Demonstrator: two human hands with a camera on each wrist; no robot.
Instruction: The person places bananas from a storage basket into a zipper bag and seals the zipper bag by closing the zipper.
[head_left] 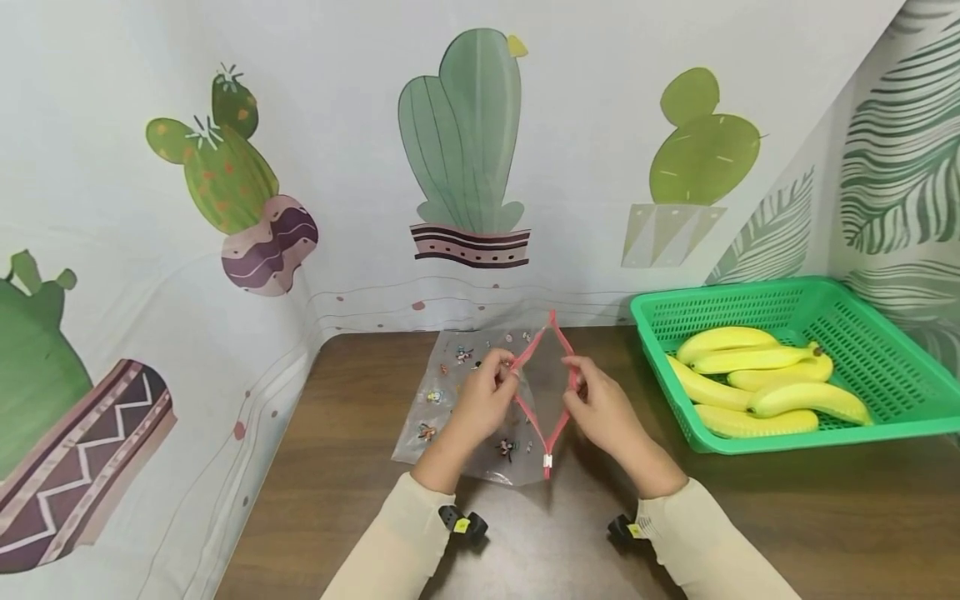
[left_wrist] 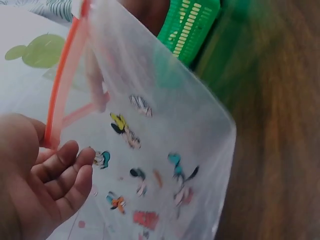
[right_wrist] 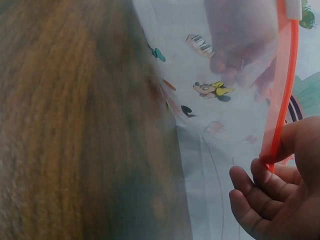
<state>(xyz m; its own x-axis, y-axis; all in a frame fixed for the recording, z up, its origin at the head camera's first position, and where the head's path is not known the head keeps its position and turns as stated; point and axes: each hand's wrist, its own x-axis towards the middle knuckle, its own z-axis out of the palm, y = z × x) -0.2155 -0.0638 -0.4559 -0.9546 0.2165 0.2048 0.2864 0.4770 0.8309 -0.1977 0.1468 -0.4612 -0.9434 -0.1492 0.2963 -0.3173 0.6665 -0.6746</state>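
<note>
On the brown table (head_left: pixel 315 467), between the person's forearms, lies a clear zip bag (head_left: pixel 465 400) printed with cartoon figures. Her left hand (head_left: pixel 483 400) and right hand (head_left: pixel 603 408) each pinch one side of its red zipper rim (head_left: pixel 536 417), pulling the mouth wide open. Nearby on the right, a green basket (head_left: pixel 885 333) holds bananas (head_left: pixel 757 379).

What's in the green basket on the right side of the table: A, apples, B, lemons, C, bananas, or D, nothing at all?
C: the green basket holds several yellow bananas, while both hands pull open the clear zip bag beside it.
</note>
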